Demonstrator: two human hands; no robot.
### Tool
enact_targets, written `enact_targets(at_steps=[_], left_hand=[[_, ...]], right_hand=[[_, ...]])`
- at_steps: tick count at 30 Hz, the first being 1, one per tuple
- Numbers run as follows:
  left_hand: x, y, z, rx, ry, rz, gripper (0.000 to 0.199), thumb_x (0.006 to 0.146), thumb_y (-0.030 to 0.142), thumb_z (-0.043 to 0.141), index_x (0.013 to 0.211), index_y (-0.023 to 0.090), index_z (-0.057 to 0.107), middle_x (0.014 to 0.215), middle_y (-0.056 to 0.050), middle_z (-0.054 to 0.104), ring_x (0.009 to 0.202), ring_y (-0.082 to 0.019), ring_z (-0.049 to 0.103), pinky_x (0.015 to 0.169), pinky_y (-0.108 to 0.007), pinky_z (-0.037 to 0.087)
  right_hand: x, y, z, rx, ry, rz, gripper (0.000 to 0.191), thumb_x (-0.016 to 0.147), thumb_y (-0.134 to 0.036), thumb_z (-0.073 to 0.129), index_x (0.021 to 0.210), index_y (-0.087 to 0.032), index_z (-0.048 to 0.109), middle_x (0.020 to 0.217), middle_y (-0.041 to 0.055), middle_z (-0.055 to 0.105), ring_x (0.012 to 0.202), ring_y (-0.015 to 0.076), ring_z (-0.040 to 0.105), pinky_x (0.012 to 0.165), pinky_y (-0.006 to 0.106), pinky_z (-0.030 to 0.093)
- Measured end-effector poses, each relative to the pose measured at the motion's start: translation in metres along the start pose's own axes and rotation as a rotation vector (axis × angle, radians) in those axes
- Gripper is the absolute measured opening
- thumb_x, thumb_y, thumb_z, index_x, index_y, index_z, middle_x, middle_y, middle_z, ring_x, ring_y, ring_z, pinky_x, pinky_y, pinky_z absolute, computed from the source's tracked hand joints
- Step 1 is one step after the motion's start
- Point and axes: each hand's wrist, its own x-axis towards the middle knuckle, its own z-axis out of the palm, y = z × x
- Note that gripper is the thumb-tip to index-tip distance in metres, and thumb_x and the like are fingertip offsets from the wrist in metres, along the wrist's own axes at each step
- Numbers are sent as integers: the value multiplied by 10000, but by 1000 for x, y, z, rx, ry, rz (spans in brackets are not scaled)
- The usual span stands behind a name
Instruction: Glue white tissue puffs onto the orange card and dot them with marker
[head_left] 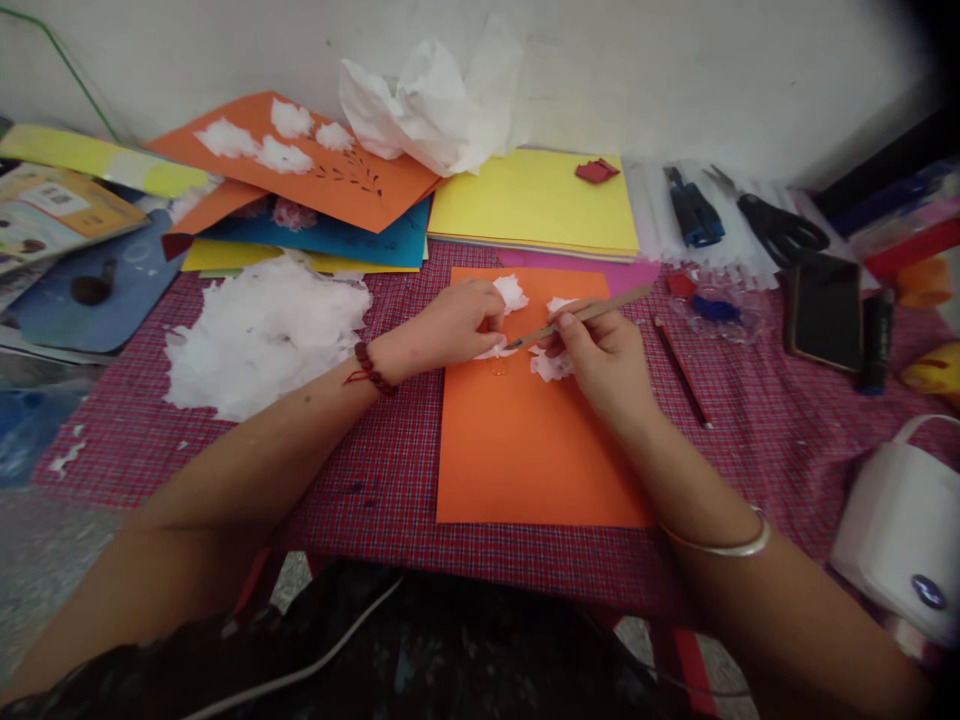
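An orange sheet of paper (532, 450) lies on the checked tablecloth in front of me. Several torn white paper pieces (511, 294) rest on its upper part. My left hand (450, 325) is closed, its fingertips pinching a white paper piece (491, 350) at the sheet's surface. A small clear, shiny spot (499, 368) shows just below that piece. In my right hand (611, 365) is a thin tan paintbrush (600, 308), gripped between thumb and fingers. Its dark tip points left, close to the pinched piece. Another white paper piece (553, 364) lies beside the right fingers.
A heap of white paper scraps (262, 335) lies left. Behind are a decorated orange card (375, 190), crumpled white paper (435, 110) and a yellow paper stack (532, 205). Rightward lie a pencil (682, 375), scissors (780, 225), a phone (825, 310) and a white device (904, 520).
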Motion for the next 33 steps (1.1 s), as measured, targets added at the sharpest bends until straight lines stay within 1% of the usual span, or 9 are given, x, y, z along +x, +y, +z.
enact_targets(at_steps=[3,6,9,12,15,17,26,30,33], left_hand=[[0,0,-2,21,14,10,121,831,156,595,741,144,675,1004,-106,711,1022,-240,631,938,-393,474],[-1,1,-3,16,34,74,261,811,48,495,800,158,732,1044,-82,721,1069,-221,632,998,-393,468],[-2,1,-3,1,8,142,345,827,34,455,808,184,764,1173,-64,705,1157,-205,615,1051,-380,459],[-2,-1,0,29,-2,116,350,842,50,462,813,191,781,1175,-73,705,1142,-215,627,1035,-388,475],[-1,-3,2,48,-14,84,347,829,42,473,815,188,787,1139,-82,713,1114,-226,636,1028,-403,474],[0,-4,2,50,-35,76,348,826,42,474,831,190,789,1140,-76,710,1123,-221,630,1040,-397,461],[0,2,0,59,-91,21,343,829,25,479,839,172,789,1106,-69,727,1141,-223,619,1068,-385,445],[0,0,0,41,-80,38,326,827,27,493,824,168,787,1073,-71,736,1119,-222,632,1056,-383,458],[1,0,1,53,-64,57,297,834,39,513,823,170,779,1085,-73,735,1109,-219,637,1037,-380,474]], right_hand=[[1,1,2,-13,12,5,161,904,-371,644,805,-246,619,696,-1,678,600,147,659,569,286,537],[2,3,4,-13,25,26,161,901,-365,643,811,-235,612,675,-3,676,582,146,647,548,281,525],[3,4,5,9,28,46,150,899,-342,639,807,-227,605,648,-6,673,559,146,635,542,283,517],[4,3,1,20,43,54,128,899,-310,633,803,-226,617,670,-1,681,575,145,645,570,290,530],[2,0,-5,-6,117,21,120,903,-312,631,813,-233,636,674,5,680,584,152,655,583,305,539],[0,-1,-7,-30,136,-2,130,904,-323,634,804,-241,637,655,5,672,576,157,654,579,313,537],[-1,4,0,-67,16,-19,176,915,-403,636,829,-250,616,713,11,682,601,164,657,566,313,518],[1,5,3,-54,0,-26,219,914,-443,635,832,-241,613,709,2,673,596,149,642,561,297,511],[0,2,-1,-64,-12,-35,239,895,-473,651,819,-247,626,706,7,682,600,162,649,575,317,523]])
